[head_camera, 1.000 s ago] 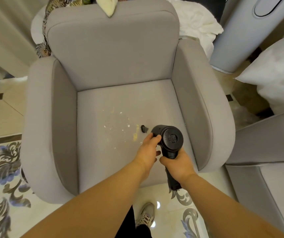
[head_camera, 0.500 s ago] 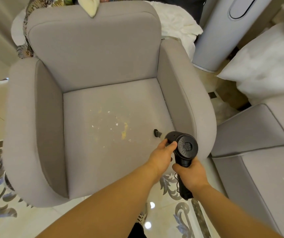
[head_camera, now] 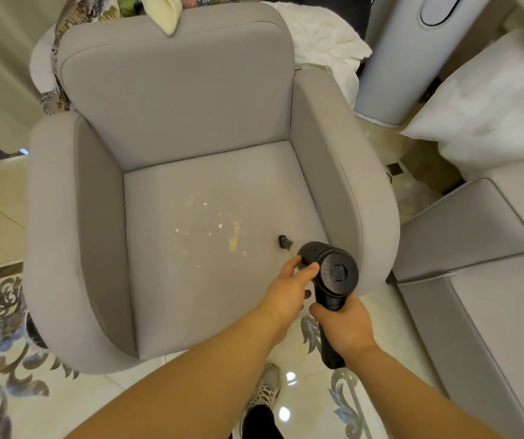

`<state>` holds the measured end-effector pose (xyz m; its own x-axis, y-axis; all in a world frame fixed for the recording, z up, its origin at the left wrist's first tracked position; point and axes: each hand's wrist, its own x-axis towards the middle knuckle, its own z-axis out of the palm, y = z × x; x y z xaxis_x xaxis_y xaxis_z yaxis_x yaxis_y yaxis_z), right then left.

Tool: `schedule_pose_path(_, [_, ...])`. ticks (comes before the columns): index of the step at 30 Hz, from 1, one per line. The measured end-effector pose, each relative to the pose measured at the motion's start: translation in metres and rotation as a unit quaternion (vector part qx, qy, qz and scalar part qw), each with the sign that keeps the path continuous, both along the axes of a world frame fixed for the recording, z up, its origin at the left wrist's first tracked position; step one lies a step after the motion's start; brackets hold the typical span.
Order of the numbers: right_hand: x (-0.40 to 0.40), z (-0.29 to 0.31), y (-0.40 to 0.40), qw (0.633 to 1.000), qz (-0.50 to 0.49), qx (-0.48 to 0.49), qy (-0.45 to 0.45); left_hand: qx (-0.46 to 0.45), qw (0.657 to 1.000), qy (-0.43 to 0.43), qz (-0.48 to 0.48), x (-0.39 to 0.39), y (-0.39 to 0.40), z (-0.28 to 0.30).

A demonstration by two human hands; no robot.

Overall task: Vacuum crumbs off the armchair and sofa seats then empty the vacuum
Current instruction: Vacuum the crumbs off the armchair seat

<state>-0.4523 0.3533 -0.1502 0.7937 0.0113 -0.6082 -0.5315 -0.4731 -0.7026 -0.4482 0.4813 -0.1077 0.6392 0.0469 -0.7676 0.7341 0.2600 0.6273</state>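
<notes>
Grey fabric armchair (head_camera: pixel 175 99) filling the middle of the view, smooth and rounded, with 2 thick curved arms and a flat square seat. Corner of a matching grey sofa (head_camera: pixel 489 327) at right, piped along its edge, just beside the armchair's right arm with a narrow gap between. White pillow (head_camera: pixel 489 106) resting above it at the upper right. Glossy patterned floor (head_camera: pixel 4 343) below, open in front of the seat's front edge. Tall pale grey rounded cylinder (head_camera: pixel 412 58) standing behind the right arm.

Black handheld vacuum (head_camera: pixel 333 280) over the right front part of the seat, hard plastic, round vented rear cap facing up, narrow nozzle tip pointing left toward the mess and close to the fabric; contact unclear. Right hand (head_camera: pixel 346 327) wrapped around the vacuum's handle, fingers curled tight on it. Left hand (head_camera: pixel 289 286) beside the barrel, thumb and fingers (head_camera: pixel 310 270) touching its side, loosely bent; full grip not discernible.

Crumbs (head_camera: pixel 219 224) scattered mid-seat, white flecks and a yellow smear, just left of the nozzle and ahead of both hands. Open seat cloth on every side of them.
</notes>
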Motion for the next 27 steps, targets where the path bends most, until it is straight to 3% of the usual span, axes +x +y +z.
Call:
schedule_pose_path(7, [-0.019,-0.001,-0.022,0.999,-0.034,-0.029,0.018,-0.036,0.999,0.019,-0.020,-0.010,-0.022,-0.002])
schedule_pose_path(27, [-0.065,-0.012,0.076,0.998,-0.059,-0.031,0.001,-0.023,0.999,0.006,-0.022,-0.052,0.070,-0.014])
